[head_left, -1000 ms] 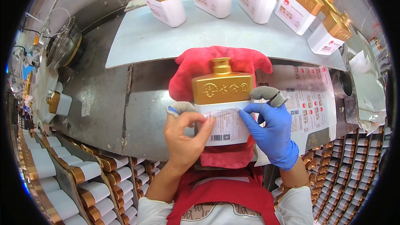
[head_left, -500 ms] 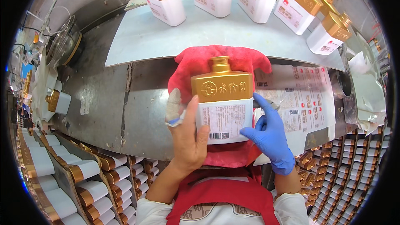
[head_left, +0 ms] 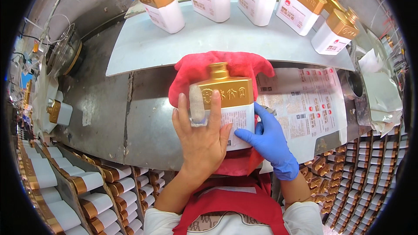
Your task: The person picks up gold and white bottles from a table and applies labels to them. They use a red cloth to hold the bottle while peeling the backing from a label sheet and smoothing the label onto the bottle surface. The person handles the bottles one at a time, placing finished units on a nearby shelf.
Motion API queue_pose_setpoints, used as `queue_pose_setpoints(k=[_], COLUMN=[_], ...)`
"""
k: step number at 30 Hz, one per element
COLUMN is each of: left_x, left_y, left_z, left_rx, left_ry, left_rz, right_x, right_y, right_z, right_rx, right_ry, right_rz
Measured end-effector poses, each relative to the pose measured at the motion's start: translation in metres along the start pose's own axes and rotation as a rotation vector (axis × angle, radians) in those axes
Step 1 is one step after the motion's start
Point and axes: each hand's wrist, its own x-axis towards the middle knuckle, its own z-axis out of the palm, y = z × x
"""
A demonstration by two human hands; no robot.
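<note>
A flat white bottle with a gold shoulder and neck (head_left: 238,90) lies face up on a red cloth (head_left: 180,72) in front of me. A printed label sits on its white body, partly hidden by my hand. My left hand (head_left: 200,143) rests across the bottle's left side, fingers stretched out and lying flat over the label and gold shoulder. One of its fingers is wrapped in a pale bandage-like cover. In a blue glove, my right hand (head_left: 274,146) grips the bottle's lower right edge, thumb on the front.
Several matching bottles (head_left: 209,2) stand on a pale board (head_left: 148,45) along the far side. To the right lies a sheet of printed labels (head_left: 320,104). Another bottle (head_left: 61,112) lies at the left. Racks filled with bottles (head_left: 91,178) flank me below the table.
My left hand has moved from the bottle's left edge onto its front, fingers flattening over it. The right hand keeps its hold on the edge. The whole view has shifted slightly.
</note>
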Motion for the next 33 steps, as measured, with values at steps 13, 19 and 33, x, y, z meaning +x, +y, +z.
queue_pose_setpoints(k=[13,19,33], left_x=[-0.018,-0.016,-0.011], left_y=[-0.039,-0.033,-0.033], left_z=[0.006,0.011,0.009], left_rx=[-0.794,-1.084,-1.096], left_ry=[-0.072,-0.167,-0.117], left_rz=[-0.112,-0.141,-0.134], right_x=[-0.002,0.001,0.005], right_y=[0.002,0.005,0.016], right_z=[-0.003,0.001,-0.002], right_rx=[0.151,0.116,0.161], right_ry=[-0.103,-0.108,-0.105], right_rz=[0.017,0.045,0.076])
